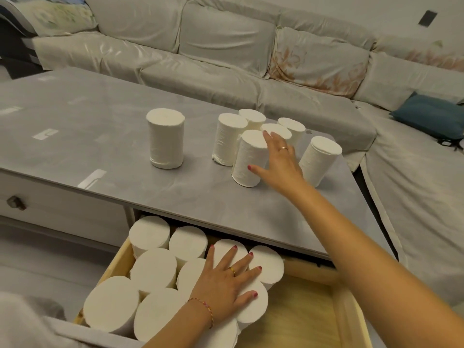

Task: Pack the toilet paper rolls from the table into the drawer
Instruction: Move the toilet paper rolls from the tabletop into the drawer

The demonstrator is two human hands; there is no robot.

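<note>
Several white toilet paper rolls stand upright on the grey table (100, 126): one alone at the left (165, 138) and a cluster at the right. My right hand (281, 162) reaches into that cluster, thumb and fingers spread around the nearest roll (247, 159) and touching it, without a closed grip. Below the table edge the wooden drawer (301, 312) stands pulled out, its left part packed with several upright rolls (153, 270). My left hand (226, 280) lies flat with straight fingers on the tops of the rolls in the drawer.
The right part of the drawer floor is bare wood. A shut drawer with a dark knob (16, 202) is at the left. A light sofa (226, 46) wraps behind and to the right of the table, with a blue cushion (431, 115).
</note>
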